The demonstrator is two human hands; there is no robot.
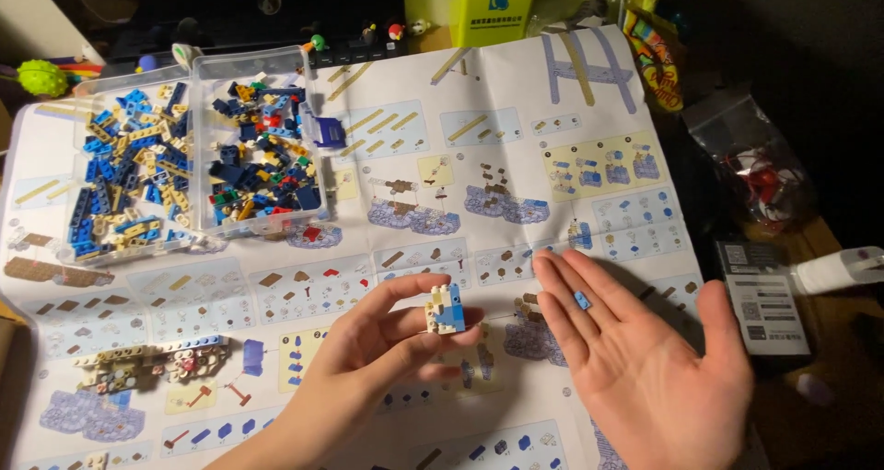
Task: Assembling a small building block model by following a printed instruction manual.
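I see the block cluster [446, 308], a small cream and blue build, pinched between thumb and fingertips of my left hand [368, 359], held above the instruction sheet [516, 148]. My right hand [635, 359] lies flat and open, palm up, with one tiny blue brick [582, 300] resting loose on its fingers, just beside the cluster but not touching it. Judging by that, the cluster is only a few pieces in, and the blue brick is not yet joined to it. On the sheet to the lower left sits a larger finished section [152, 359] in cream and tan, so some of the building looks done. Further out, the two clear trays [198, 148] at upper left are heaped with blue, cream and mixed bricks, which suggests much is left to assemble. A purple piece [324, 131] sits at the right tray's edge; I cannot tell whether it is a brick or a tool in this dim light. A bag [755, 171] of parts lies at the right on the dark surface [829, 359].
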